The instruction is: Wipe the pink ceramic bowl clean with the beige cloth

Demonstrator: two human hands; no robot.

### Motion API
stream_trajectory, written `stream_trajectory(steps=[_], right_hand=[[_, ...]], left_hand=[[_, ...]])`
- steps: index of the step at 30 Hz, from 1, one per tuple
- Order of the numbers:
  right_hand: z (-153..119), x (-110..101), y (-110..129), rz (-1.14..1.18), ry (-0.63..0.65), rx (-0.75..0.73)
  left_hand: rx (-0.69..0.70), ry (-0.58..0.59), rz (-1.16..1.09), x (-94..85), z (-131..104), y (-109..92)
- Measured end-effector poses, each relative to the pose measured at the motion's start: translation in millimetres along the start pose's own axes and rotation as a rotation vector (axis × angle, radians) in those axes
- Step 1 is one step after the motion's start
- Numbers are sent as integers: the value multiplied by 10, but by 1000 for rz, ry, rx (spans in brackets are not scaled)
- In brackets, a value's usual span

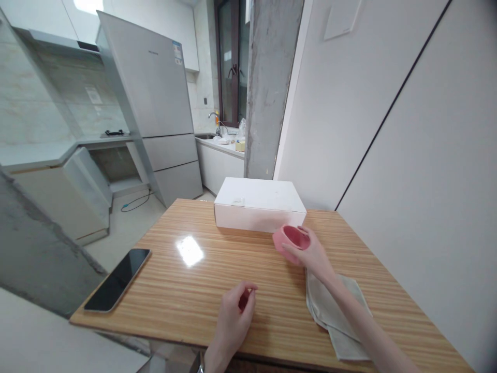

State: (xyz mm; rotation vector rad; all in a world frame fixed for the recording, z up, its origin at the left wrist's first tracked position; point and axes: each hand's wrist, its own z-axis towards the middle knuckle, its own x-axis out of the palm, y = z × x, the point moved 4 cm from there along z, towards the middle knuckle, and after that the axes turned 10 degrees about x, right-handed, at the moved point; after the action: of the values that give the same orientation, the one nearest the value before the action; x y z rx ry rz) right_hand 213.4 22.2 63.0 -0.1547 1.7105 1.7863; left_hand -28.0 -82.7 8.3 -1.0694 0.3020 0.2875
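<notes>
My right hand [313, 255] is wrapped round a pink, hollow, cup-like object [285, 241], tilted so that its opening shows, just in front of a white box [260, 199]. Below my right forearm a folded grey-green cloth [330, 305] lies on the wooden table [186, 295]. My left hand [235, 311] is near the table's front edge, its fingers curled together with a gap in the curl. Nothing shows between its fingertips.
A black phone [117, 280] lies at the table's left edge. Behind the table stand a grey fridge [155, 93], a concrete pillar [269, 88] and a sink counter [223, 158]. A white wall [419, 171] rises along the right side.
</notes>
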Motion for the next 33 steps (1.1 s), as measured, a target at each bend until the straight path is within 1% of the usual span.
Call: stream_trajectory(steps=[2,4,6,8,12,15,18,21,27,30,33], right_hand=[[-126,310,296,76,134,-81],[-250,663,577,141,223,-139],[-371,1044,831,163,296,-208],[-482,1414,1041,157,335,-283],[-646,2076,1304,76,412,-369],[-702,2439,1413,26,448,-370],[-727,2666,1502,-15,451,-385],[-726,2789,1553,-43,439,-380],[-663,2932,1536,-71,424,-354],[-628,2984,1524,-70,408,-347],[-605,3029,1517,-76,419,-330]], left_hand=[[32,-59,9,-32,-13,-17],[67,-132,14,-77,-33,-35],[91,-207,16,-126,-53,-46],[102,-268,17,-171,-70,-49],[131,-365,-3,-238,-95,-38],[150,-457,-20,-277,-133,-5],[137,-499,-30,-283,-168,40],[91,-487,-45,-260,-177,66],[-28,-520,-62,-243,-167,42],[-51,-522,-55,-248,-158,24],[-53,-526,-46,-260,-153,8]])
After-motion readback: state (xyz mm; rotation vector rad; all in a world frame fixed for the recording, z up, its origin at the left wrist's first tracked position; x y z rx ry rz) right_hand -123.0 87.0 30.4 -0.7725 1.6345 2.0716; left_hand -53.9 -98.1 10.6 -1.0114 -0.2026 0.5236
